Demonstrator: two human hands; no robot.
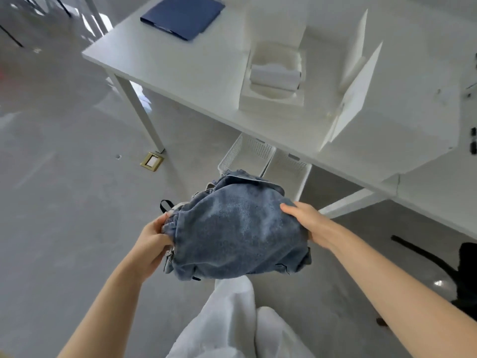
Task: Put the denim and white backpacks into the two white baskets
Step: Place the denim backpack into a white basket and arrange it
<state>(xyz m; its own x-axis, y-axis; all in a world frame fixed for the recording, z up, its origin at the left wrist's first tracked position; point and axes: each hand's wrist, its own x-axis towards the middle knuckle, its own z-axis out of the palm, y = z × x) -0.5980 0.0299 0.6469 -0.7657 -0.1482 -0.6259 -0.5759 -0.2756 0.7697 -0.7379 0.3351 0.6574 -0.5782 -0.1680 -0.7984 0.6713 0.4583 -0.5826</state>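
Above the floor, near side | denim backpack (237,228) gripped by left hand (152,244) and right hand (307,223), both closed on it | white baskets (247,153) just beyond, under worktop (180,65).

You're in a bare office or studio-type room, not a kitchen or workshop. Evidence: polished grey floor (64,202) w/ a brass floor outlet (152,161) at 9 o'clock, typical of commercial fit-outs. A plain white table (196,73) on thin square legs fills 12 to 3 o'clock; on it a navy folder (182,14) at 11, a white tissue box (275,76) at 12, white divider boards (357,81) at 1. Two white perforated baskets (254,153) sit side by side under the table edge, approx centre frame. Black chair or stand legs show at far 10 o'clock, too cropped to tell which. No home furnishings visible.
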